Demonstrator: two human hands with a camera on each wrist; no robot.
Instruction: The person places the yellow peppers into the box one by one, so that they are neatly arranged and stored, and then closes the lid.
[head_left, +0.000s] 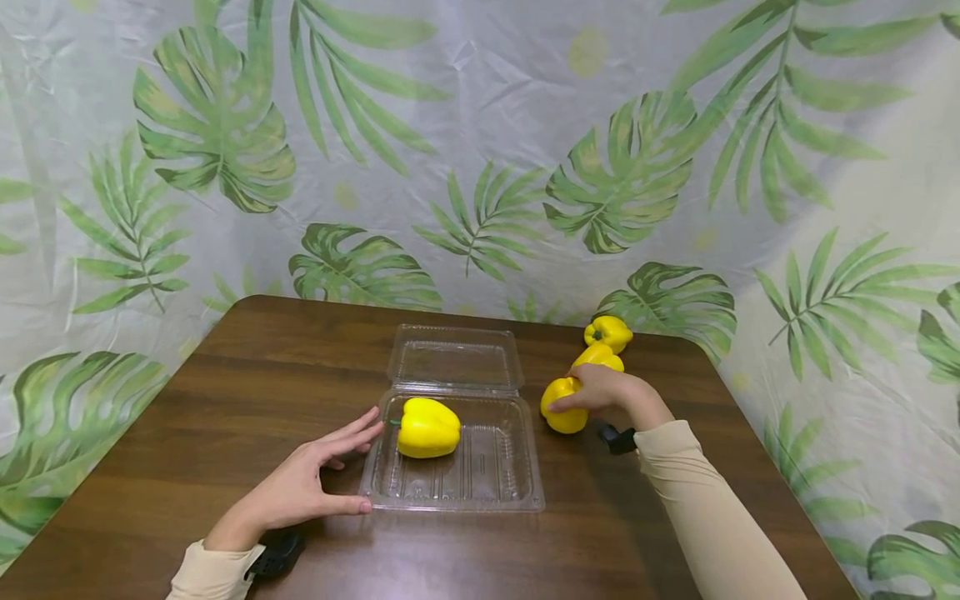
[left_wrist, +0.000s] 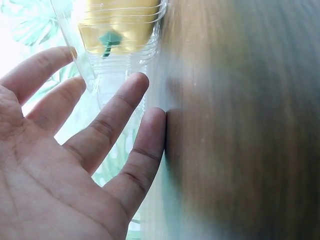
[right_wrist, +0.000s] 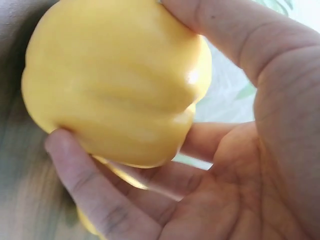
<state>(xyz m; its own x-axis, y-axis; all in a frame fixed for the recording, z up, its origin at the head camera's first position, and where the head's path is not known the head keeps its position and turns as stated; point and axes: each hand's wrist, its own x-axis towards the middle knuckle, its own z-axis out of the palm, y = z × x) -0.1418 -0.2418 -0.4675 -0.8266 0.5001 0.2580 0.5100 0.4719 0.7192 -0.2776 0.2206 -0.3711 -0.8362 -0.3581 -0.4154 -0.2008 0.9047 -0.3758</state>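
Note:
A yellow bell pepper [head_left: 428,428] lies on its side in a clear plastic clamshell container [head_left: 495,475], its green stem pointing left. The container's lid [head_left: 456,358] is folded back flat toward the far side. My left hand [head_left: 303,483] is at the container's left edge, fingers extended and spread, thumb tip by the near left corner. To the right of the container, my right hand [head_left: 609,389] grips another yellow bell pepper [right_wrist: 110,85] between thumb and fingers, low over the table.
Two more yellow peppers stand beyond my right hand: one right behind it [head_left: 597,357], the other farther back [head_left: 610,333] near the table's far edge. The brown wooden table [head_left: 247,400] ends at a leaf-patterned curtain [head_left: 480,125]. Each wrist carries a black device.

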